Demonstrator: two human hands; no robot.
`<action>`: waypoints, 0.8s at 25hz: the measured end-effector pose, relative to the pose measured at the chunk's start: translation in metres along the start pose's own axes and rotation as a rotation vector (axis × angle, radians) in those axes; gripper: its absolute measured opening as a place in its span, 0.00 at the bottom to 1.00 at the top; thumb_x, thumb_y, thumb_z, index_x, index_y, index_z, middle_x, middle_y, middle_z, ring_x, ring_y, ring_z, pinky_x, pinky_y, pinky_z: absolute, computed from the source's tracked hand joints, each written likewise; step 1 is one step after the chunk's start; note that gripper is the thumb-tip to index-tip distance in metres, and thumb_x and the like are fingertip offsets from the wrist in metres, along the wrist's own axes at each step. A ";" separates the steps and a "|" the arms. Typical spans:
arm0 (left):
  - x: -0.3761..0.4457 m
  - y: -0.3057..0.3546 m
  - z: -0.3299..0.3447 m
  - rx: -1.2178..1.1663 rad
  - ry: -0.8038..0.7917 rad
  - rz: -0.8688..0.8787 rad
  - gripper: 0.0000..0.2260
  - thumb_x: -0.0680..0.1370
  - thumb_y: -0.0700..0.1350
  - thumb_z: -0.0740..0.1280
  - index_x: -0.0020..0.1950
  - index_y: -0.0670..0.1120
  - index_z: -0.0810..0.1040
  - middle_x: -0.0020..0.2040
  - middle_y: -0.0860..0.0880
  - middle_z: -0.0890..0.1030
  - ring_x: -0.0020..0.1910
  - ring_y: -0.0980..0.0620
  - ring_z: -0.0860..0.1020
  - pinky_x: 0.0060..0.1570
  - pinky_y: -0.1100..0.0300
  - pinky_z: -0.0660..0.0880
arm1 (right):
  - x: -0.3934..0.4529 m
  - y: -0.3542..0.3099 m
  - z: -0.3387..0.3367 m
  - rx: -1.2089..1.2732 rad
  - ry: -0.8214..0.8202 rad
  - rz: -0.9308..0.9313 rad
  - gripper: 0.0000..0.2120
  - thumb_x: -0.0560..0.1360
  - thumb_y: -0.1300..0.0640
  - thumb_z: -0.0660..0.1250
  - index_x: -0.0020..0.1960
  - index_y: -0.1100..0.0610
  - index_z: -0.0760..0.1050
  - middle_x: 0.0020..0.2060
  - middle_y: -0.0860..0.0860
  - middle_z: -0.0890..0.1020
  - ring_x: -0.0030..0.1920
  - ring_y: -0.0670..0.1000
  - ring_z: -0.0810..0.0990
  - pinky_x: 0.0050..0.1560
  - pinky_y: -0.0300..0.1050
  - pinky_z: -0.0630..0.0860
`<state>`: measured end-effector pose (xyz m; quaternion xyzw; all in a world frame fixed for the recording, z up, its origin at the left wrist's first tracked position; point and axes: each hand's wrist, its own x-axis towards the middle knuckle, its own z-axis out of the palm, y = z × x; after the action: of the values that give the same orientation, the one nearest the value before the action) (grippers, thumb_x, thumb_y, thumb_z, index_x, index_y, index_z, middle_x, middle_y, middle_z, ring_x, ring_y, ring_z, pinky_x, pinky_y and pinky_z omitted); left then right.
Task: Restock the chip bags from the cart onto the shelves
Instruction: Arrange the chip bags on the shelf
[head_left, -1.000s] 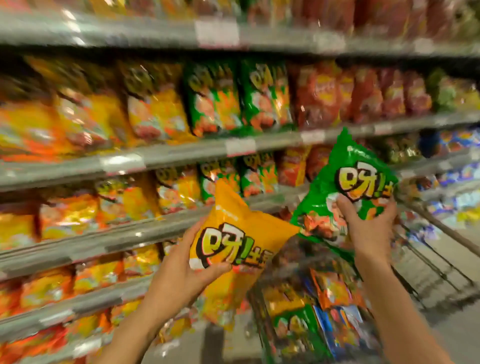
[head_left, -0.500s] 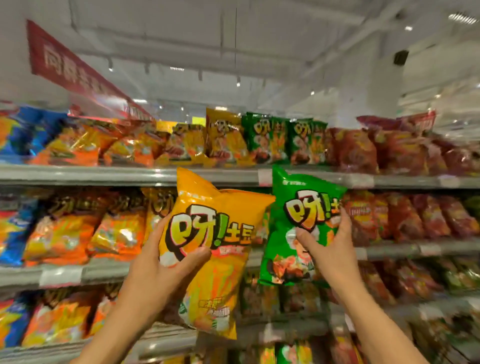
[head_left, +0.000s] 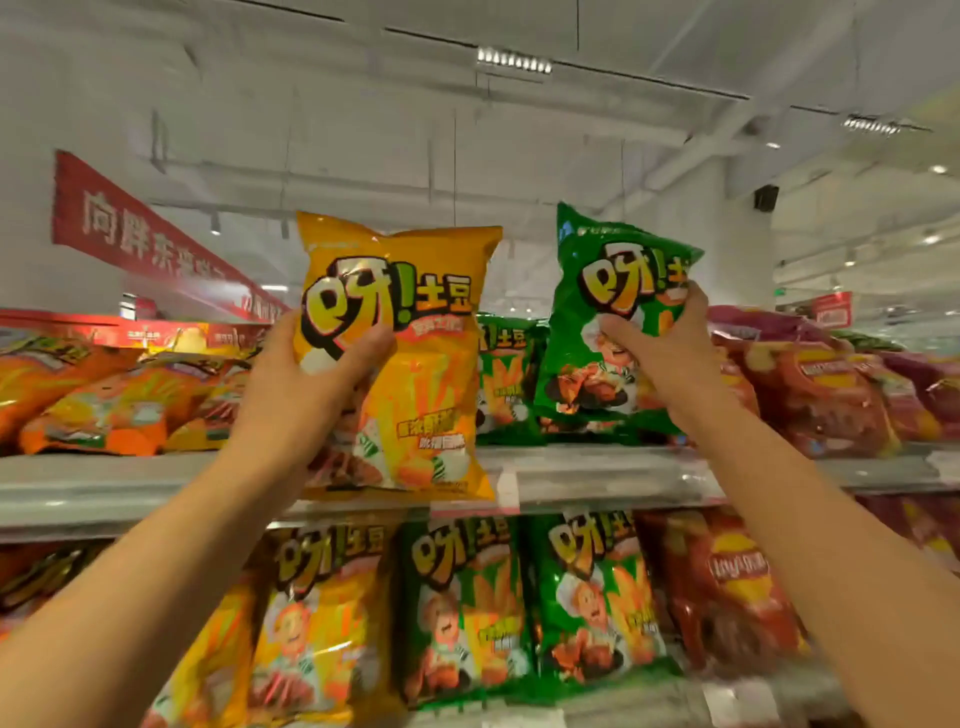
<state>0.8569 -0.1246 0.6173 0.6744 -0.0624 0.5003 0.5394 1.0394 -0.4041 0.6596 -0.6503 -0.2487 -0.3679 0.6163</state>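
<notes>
Both your arms are reaching up and forward, bare | your left hand (head_left: 291, 384) is gripping a yellow bag (head_left: 410, 332), thumb lying across its front | your right hand (head_left: 670, 353) is gripping a green bag (head_left: 608, 291), thumb in front, fingers curling round its edge

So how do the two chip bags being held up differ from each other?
The yellow bag, in the left hand, is held upright, and its bottom edge hangs in front of the top shelf's edge. The green bag, in the right hand, tilts slightly and sits higher, in front of the matching green bags on that shelf. Both carry the same logo and are pinched near the middle.
</notes>
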 end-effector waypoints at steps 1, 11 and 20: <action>0.012 -0.001 0.015 -0.002 0.005 0.016 0.24 0.71 0.61 0.75 0.65 0.58 0.75 0.48 0.58 0.85 0.38 0.65 0.83 0.41 0.59 0.80 | 0.018 0.009 0.001 -0.016 -0.027 0.017 0.47 0.67 0.46 0.79 0.77 0.50 0.56 0.70 0.50 0.72 0.69 0.54 0.72 0.71 0.56 0.70; 0.060 -0.029 0.068 -0.066 0.027 -0.025 0.23 0.69 0.64 0.75 0.62 0.64 0.74 0.52 0.61 0.82 0.49 0.60 0.81 0.39 0.60 0.76 | 0.043 0.094 -0.012 -0.165 -0.334 0.356 0.64 0.54 0.34 0.81 0.80 0.47 0.50 0.73 0.56 0.70 0.71 0.60 0.71 0.72 0.63 0.67; 0.083 -0.051 0.062 -0.022 0.050 -0.072 0.31 0.71 0.60 0.76 0.71 0.55 0.71 0.55 0.58 0.82 0.46 0.61 0.83 0.31 0.71 0.75 | 0.026 0.069 -0.006 -0.855 -0.091 -0.052 0.52 0.66 0.25 0.63 0.80 0.51 0.50 0.72 0.62 0.67 0.72 0.63 0.65 0.68 0.63 0.69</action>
<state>0.9674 -0.1151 0.6498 0.6575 -0.0302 0.4966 0.5658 1.1082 -0.4218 0.6370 -0.8564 -0.1173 -0.4241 0.2701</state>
